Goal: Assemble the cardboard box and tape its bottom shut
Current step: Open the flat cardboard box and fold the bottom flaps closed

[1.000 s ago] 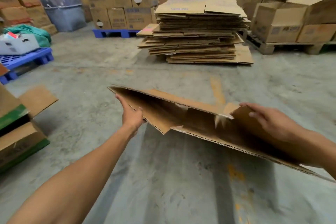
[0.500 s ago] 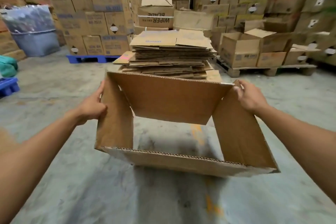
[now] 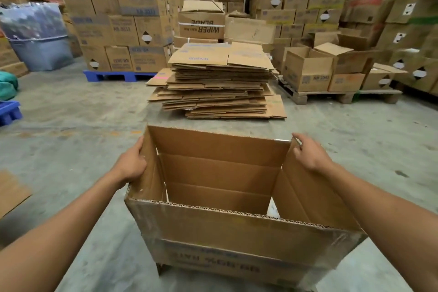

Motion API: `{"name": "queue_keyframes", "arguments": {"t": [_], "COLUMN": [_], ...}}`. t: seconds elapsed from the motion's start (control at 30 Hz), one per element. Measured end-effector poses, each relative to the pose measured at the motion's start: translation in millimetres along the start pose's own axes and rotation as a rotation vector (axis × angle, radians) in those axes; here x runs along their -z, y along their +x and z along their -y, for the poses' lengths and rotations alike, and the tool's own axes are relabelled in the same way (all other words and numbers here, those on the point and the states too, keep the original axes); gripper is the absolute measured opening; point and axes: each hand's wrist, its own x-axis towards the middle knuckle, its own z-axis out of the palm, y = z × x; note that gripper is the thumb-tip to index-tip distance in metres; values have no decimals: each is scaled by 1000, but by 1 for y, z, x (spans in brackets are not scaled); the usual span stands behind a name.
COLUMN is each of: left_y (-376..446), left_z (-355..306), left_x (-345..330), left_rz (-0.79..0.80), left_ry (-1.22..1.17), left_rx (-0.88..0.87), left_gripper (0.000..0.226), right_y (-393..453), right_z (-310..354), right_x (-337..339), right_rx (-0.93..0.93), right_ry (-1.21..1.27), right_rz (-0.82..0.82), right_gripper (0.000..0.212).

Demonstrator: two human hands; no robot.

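A brown cardboard box (image 3: 220, 232) stands opened into a square tube in front of me, its upper flaps upright and its near wall printed with faded letters. Looking down inside, I see the far lower flap and slivers of floor at the corners. My left hand (image 3: 131, 164) grips the upright left flap near its far top corner. My right hand (image 3: 310, 155) holds the right flap's far top corner. No tape is in view.
A pile of flattened cartons (image 3: 220, 83) lies on the concrete floor just beyond the box. Stacked boxes on a blue pallet (image 3: 113, 76) and a wooden pallet (image 3: 341, 96) fill the back. A loose cardboard sheet (image 3: 11, 191) lies at the left.
The flat carton was raised and pulled open into a square shape. It has since dropped lower and closer to me, with both hands still on its side flaps.
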Motion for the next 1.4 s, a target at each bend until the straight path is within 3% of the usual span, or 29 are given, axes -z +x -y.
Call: {"name": "queue_keyframes", "arguments": {"t": [0.13, 0.23, 0.4, 0.63, 0.77, 0.87, 0.93, 1.17, 1.27, 1.4], "left_y": [5, 6, 3, -20, -24, -25, -25, -23, -21, -21], "left_z": [-4, -6, -7, -9, -7, -7, -5, 0, 2, -4], "left_x": [-3, -5, -2, 13, 5, -2, -5, -12, -14, -16], "left_rz": [7, 9, 55, 241, 174, 155, 145, 106, 83, 96], "left_ry": [49, 59, 115, 210, 190, 172, 168, 250, 270, 224], "left_rx": [5, 19, 14, -87, -106, -75, -69, -119, -137, -87], "left_gripper": [69, 73, 74, 72, 71, 72, 73, 73, 72, 67], "right_y": [-21, -32, -27, -10, -16, -18, -14, 17, 31, 41], "right_z": [-3, -9, -6, -3, 1, 5, 11, 41, 46, 40], "right_x": [9, 12, 11, 4, -2, -4, -3, 2, 3, 10], "right_rx": [23, 29, 2, -198, -33, 85, 57, -175, -172, -132], "right_ry": [-127, -200, -190, -111, -340, -619, -659, -556, -273, -154], "right_rz": [238, 290, 249, 41, -33, 18, 73, 356, 314, 336], "right_gripper": [88, 101, 99, 81, 65, 63, 65, 83, 97, 93]}}
